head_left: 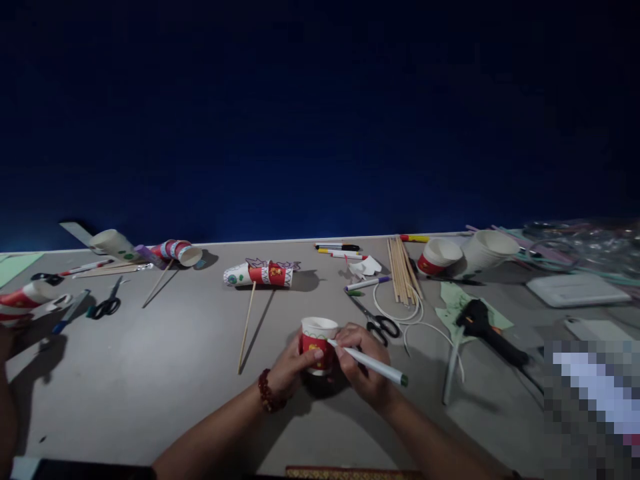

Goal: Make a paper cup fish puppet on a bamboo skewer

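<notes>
My left hand (289, 368), with a beaded bracelet at its wrist, is wrapped round a red and white paper cup (311, 347). The cup stands upright, mouth up, with a green wavy line on its white band. In my right hand (366, 363) is a white marker (375, 367) with a green end; its tip touches the cup's side near the upper edge of the red part. Beyond the cup lies a paper-cup dragon (270, 275) on a wooden stick (246, 327). Black scissors (383, 325) rest just past my right hand.
Wooden sticks (401, 270), markers (367, 283) and white cord (423, 312) lie farther back. A black glue gun (493, 337) on green paper (453, 303) and more paper cups (487, 250) are right. At left, a co-worker's arm (7, 400) reaches toward another red cup (25, 300).
</notes>
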`<state>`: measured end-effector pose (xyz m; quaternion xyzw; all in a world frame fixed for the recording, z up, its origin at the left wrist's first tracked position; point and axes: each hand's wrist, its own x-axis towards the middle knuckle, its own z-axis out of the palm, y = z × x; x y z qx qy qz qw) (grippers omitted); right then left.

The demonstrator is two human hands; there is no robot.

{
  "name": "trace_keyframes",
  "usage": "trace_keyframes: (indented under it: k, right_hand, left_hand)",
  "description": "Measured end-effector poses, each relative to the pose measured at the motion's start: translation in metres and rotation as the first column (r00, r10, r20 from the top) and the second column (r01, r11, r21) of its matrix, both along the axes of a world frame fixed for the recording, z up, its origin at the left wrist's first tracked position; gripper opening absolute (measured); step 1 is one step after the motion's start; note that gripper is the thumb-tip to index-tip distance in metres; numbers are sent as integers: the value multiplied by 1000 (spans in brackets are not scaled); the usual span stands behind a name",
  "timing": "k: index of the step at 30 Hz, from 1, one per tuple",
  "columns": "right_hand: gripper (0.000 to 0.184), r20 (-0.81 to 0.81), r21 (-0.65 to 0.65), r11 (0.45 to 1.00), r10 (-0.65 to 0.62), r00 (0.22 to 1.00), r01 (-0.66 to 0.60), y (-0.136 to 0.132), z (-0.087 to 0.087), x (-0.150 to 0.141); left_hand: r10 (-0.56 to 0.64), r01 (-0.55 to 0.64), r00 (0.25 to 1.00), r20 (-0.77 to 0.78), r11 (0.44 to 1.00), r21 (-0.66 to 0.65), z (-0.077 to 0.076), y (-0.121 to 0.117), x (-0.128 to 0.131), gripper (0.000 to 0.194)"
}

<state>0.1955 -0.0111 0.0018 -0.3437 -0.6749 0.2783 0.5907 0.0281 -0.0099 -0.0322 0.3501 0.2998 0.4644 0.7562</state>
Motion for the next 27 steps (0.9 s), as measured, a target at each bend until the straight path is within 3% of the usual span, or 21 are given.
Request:
trace_keyframes:
  k: [27]
  right_hand:
    - [8,-9,-79,996,-40,999,39,3,-11,3]
  left_hand:
    - [-13,15,999,31,997,-81,0,0,-2,60]
